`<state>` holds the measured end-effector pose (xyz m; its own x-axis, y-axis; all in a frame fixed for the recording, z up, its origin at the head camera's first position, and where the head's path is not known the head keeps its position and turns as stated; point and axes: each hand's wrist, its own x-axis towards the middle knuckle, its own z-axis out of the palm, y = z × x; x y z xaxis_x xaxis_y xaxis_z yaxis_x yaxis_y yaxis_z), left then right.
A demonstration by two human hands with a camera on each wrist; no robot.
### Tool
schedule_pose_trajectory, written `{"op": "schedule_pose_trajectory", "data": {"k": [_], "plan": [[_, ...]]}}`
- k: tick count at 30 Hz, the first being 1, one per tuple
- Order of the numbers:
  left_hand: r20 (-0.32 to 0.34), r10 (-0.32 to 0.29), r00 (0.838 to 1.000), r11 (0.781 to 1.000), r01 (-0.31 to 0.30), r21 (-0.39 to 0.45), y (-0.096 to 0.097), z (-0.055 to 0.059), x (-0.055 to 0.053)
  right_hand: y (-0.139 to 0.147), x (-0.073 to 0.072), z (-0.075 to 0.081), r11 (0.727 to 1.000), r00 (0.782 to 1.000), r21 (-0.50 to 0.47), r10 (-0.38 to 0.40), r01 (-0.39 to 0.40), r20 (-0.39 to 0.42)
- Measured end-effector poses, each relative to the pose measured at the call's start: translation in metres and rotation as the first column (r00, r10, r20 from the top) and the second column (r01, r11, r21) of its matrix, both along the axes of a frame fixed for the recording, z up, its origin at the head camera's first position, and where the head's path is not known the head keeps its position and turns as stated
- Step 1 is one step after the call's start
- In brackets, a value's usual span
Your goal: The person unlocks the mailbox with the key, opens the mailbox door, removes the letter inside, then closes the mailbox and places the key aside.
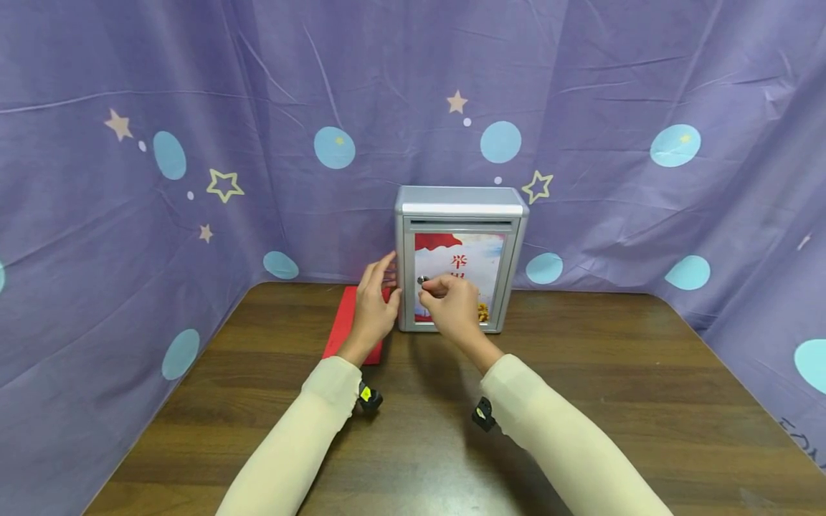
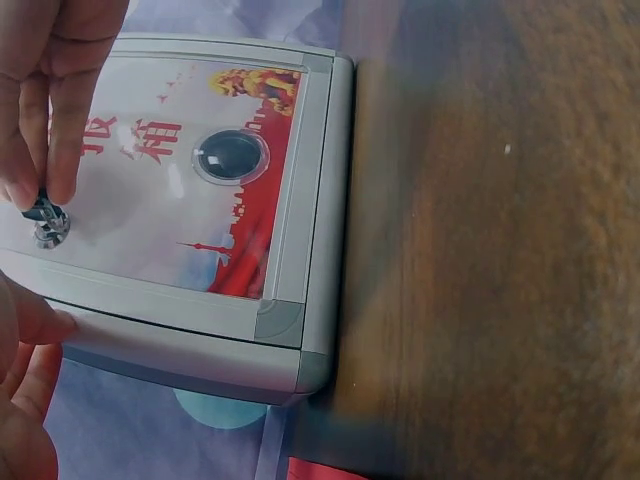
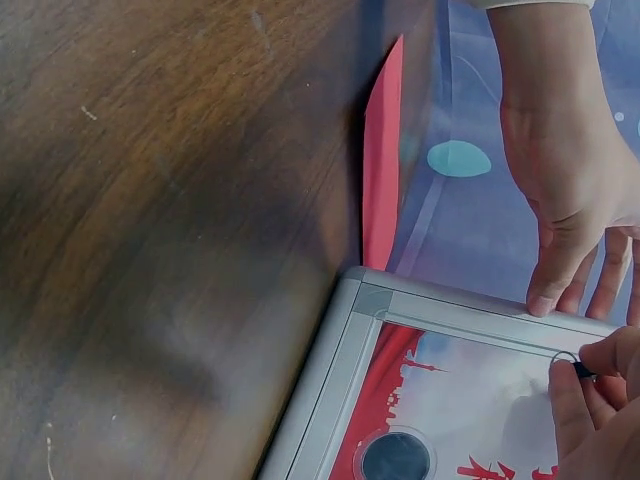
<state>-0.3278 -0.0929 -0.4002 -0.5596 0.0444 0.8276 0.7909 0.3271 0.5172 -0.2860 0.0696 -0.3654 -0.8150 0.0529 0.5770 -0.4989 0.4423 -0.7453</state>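
A grey metal letter box (image 1: 461,199) with a slot near its top and a printed front panel stands upright on the table. My right hand (image 1: 457,304) pinches a small black-headed key (image 2: 42,209) at the round lock (image 2: 52,234) on the front's left side. A thin ring shows by the key in the right wrist view. Steadying the box's left side, my left hand (image 1: 373,304) rests on its edge with fingers extended and thumb (image 3: 543,300) against the frame. The front door sits flush in its frame.
A red envelope (image 1: 342,322) lies on the wooden table (image 1: 613,373) left of the box, partly behind my left hand. A purple patterned curtain (image 1: 413,93) hangs close behind the box. The front panel has a round dark window (image 2: 230,156) low down.
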Motion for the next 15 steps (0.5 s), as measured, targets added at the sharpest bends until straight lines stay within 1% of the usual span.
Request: {"op": "schedule_pose_trajectory", "data": {"k": [6,10,15], "plan": [[-0.002,0.008,1.000,1.000,-0.009,-0.010,0.0005,0.0013,0.0009,-0.0006,-0.0007,0.0005,1.000,1.000,0.003,-0.015,0.015,0.013],[0.001,0.015,1.000,1.000,-0.015,-0.009,0.0009,0.0008,0.0002,-0.0009,-0.0011,0.0005,1.000,1.000,0.009,-0.024,0.024,0.000],[0.002,0.015,1.000,1.000,-0.015,0.002,0.0007,0.0005,0.0002,-0.0040,-0.0016,-0.0010,1.000,0.999,-0.012,-0.026,0.026,-0.018]]}}
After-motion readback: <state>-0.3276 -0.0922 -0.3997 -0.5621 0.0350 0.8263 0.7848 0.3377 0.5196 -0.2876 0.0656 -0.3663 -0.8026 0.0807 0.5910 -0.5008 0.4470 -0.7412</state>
